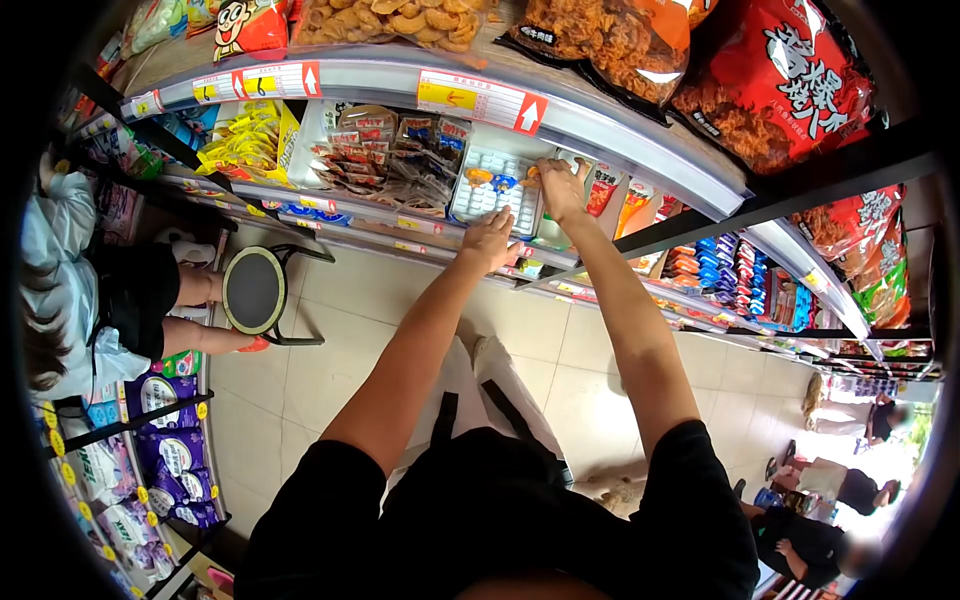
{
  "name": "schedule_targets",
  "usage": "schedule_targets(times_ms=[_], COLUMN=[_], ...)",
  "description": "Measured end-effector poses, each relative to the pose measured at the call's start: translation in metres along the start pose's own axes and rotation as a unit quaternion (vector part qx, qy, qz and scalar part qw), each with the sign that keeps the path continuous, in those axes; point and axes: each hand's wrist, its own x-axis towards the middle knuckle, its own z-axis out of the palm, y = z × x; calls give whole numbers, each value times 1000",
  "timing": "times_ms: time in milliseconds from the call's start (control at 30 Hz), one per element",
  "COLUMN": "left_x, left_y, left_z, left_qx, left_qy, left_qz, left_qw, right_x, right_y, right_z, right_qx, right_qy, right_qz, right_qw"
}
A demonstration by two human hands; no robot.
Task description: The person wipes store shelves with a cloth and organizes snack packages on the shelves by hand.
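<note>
A white tray [470,208] with rows of small compartments sits on the shelf in front of me. In it are a small orange piece [478,177] and a small blue piece [503,182], too small to name. My left hand [488,240] lies at the tray's front edge, fingers stretched out over it and holding nothing. At the tray's right side, my right hand [564,190] has its fingers bent together at another small orange piece [533,176], partly hidden by the fingers.
Brown snack packets [400,150] and yellow bags [250,145] flank the tray on the left. Red packets [603,190] stand to its right. Above runs a shelf edge with price labels [480,100]. A round stool [254,290] and a person [90,290] are at left; other people are at lower right.
</note>
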Motion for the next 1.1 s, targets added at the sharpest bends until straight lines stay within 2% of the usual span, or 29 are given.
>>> schedule_targets(times_ms=[100,167,267,533,600,633,733,767,800,867,900,1100], left_x=[0,-1,-2,1,-1,-1,-2,-3,-3,-1,-1,-5], left_y=[-2,-1,-1,-2,-2,-2,0,1,0,-2,-2,0], left_z=[3,0,-1,2,4,4,1,0,2,4,4,0], left_qx=[6,30,22,19,16,4,27,28,14,0,3,9], left_qy=[10,1,2,-4,14,17,4,5,11,16,17,9], left_qz=[4,5,8,1,9,7,5,6,4,3,4,11], left_qw=[1000,1000,1000,1000,1000,1000,1000,1000,1000,1000,1000,1000], right_x=[2,3,3,6,9,5,2,3,5,8,9,15], right_y=[0,-3,-1,2,0,-1,-11,-15,-19,-26,-25,-8], right_z=[2,1,11,43,35,31,28,27,28,30,32,29], right_qx=[-1,5,20,-30,-41,1,45,60,59,68,68,89], right_qy=[-13,-60,-25,-29,-87,-37,11,-9,-8,-63,-23,-20], right_qz=[-15,4,3,3,36,16,-39,-60,-60,4,-8,-6], right_qw=[1000,998,999,999,995,999,998,996,996,996,997,996])
